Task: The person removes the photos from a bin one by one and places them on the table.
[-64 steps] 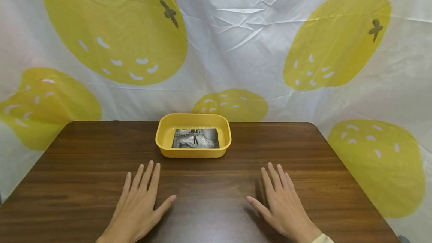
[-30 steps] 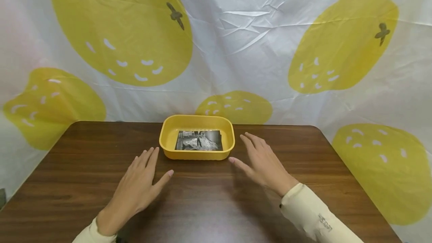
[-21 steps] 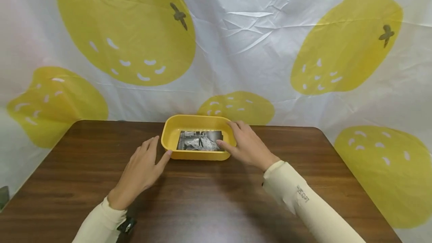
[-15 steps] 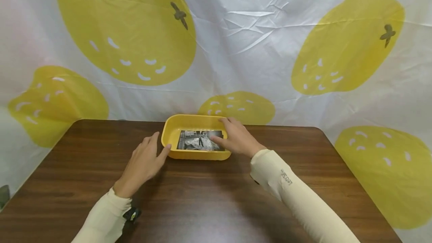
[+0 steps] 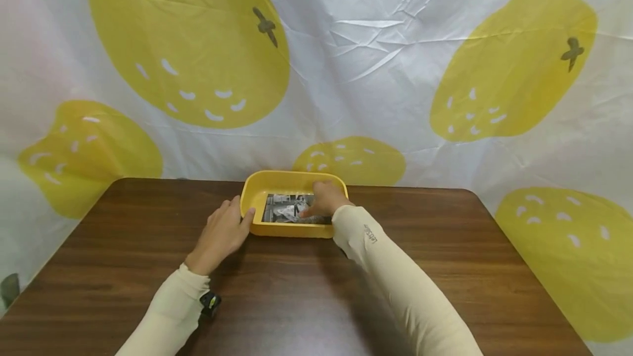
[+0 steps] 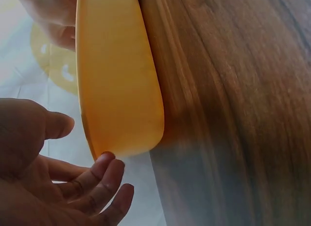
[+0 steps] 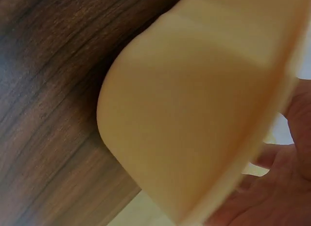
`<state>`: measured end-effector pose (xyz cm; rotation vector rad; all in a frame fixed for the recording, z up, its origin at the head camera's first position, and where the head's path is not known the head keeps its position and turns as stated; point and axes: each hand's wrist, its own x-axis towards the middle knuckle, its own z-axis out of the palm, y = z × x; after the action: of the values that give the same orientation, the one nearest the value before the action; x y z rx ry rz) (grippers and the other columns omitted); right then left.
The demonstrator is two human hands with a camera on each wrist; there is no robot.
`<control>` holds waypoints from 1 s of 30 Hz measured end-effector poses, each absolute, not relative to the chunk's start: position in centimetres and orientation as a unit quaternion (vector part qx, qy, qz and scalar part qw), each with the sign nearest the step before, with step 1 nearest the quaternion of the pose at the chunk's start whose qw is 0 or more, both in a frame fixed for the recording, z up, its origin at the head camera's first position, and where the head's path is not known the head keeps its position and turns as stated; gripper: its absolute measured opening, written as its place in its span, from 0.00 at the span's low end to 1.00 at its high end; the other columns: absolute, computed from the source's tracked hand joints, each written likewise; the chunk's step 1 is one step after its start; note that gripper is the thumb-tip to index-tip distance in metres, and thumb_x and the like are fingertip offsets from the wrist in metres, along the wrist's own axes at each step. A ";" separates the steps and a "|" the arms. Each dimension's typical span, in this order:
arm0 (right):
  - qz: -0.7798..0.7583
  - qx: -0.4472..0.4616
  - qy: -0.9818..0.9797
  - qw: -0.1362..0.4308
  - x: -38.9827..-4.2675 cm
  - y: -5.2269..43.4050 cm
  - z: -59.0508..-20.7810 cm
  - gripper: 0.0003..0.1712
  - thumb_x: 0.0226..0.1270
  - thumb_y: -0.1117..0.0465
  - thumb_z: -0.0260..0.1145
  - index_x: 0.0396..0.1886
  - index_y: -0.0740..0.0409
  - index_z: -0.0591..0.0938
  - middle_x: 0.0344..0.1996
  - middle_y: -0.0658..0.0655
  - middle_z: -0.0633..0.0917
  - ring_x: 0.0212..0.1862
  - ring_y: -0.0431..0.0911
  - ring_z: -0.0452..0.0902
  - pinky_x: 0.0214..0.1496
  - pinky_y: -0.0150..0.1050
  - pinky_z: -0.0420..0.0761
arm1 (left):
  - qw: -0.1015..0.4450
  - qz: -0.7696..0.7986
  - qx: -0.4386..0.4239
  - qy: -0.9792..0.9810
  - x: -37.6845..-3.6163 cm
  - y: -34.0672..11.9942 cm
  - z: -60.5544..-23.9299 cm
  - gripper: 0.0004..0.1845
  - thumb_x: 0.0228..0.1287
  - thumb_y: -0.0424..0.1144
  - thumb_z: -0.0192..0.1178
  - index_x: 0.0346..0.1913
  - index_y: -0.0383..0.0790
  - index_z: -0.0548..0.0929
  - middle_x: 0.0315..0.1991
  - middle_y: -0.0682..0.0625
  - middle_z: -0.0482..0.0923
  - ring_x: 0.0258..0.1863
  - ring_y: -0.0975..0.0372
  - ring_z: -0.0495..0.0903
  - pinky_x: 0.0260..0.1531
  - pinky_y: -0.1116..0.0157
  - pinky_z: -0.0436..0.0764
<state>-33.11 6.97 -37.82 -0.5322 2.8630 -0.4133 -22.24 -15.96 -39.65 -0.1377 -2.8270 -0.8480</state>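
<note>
Smooth yellow plastic tray [image 5: 257,227], rounded-rect w/ soft corners, sits on dark wood-grain desk [image 5: 445,246], near far edge. Inside: flat b&w photo print [image 5: 284,207]. Behind: crinkly white cloth w/ big yellow fruit shapes [image 5: 376,70].

Left hand [image 5: 222,232] at tray's left end, fingers [image 6: 104,180] loosely spread, tips touching the wall, thumb on rim. Right hand [image 5: 323,199] reaches into tray, fingers bent down onto print's right part; can't tell if they pinch it.

The only lettering is a small dark print on the right sleeve [image 5: 372,233] of the cream top, seen from the head view; it is too small and slanted to read.
</note>
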 end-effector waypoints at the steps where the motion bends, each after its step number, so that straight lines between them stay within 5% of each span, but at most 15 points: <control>1: -0.132 -0.173 0.971 0.098 -33.3 6.8 -38.1 0.41 0.52 0.46 0.82 0.60 0.66 0.79 0.57 0.64 0.81 0.62 0.58 0.73 0.63 0.48 0.74 | 0.092 -0.285 -0.044 -0.953 -22.3 -15.9 -39.7 0.26 0.80 0.42 0.50 0.63 0.19 0.70 0.41 0.35 0.75 0.40 0.46 0.76 0.45 0.46 0.74; 10: -0.088 -0.145 0.979 0.109 -33.7 6.5 -39.6 0.24 0.47 0.41 0.83 0.27 0.52 0.82 0.40 0.57 0.83 0.48 0.55 0.78 0.50 0.47 0.79 | 0.080 -0.274 -0.031 -0.958 -22.6 -15.7 -39.9 0.21 0.79 0.40 0.51 0.58 0.21 0.73 0.35 0.40 0.73 0.33 0.51 0.73 0.36 0.50 0.75; 13: -0.096 -0.133 0.980 0.109 -33.7 6.5 -39.9 0.25 0.46 0.42 0.84 0.34 0.53 0.84 0.50 0.61 0.80 0.55 0.58 0.75 0.56 0.51 0.77 | 0.085 -0.270 -0.030 -0.959 -22.7 -15.7 -40.0 0.20 0.78 0.39 0.52 0.57 0.21 0.74 0.35 0.40 0.73 0.33 0.51 0.73 0.37 0.50 0.76; 18: -0.111 -0.117 0.983 0.087 -33.9 6.5 -40.4 0.43 0.42 0.43 0.86 0.57 0.56 0.82 0.62 0.65 0.74 0.63 0.63 0.68 0.62 0.55 0.73 | 0.095 -0.267 -0.034 -0.958 -22.7 -15.8 -40.0 0.19 0.78 0.39 0.53 0.56 0.21 0.75 0.34 0.40 0.74 0.34 0.51 0.74 0.38 0.49 0.76; 25: -0.154 -0.100 0.982 0.036 -34.3 6.6 -40.7 0.45 0.35 0.48 0.90 0.54 0.61 0.80 0.56 0.68 0.76 0.58 0.63 0.72 0.59 0.55 0.76 | 0.090 -0.271 -0.036 -0.958 -22.9 -15.9 -39.9 0.20 0.78 0.39 0.53 0.56 0.20 0.75 0.33 0.41 0.72 0.34 0.51 0.72 0.38 0.50 0.75; 30: -0.164 -0.119 0.979 0.005 -34.5 6.8 -40.1 0.28 0.47 0.60 0.85 0.44 0.62 0.79 0.42 0.63 0.84 0.48 0.60 0.80 0.53 0.52 0.79 | 0.095 -0.278 -0.031 -0.955 -22.9 -15.9 -40.1 0.19 0.78 0.38 0.53 0.55 0.21 0.75 0.32 0.41 0.73 0.35 0.50 0.74 0.40 0.48 0.75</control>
<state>-34.49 6.81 -40.07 -0.3728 3.0658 -0.5138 -22.90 -15.92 -40.08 -0.0922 -2.8331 -0.8238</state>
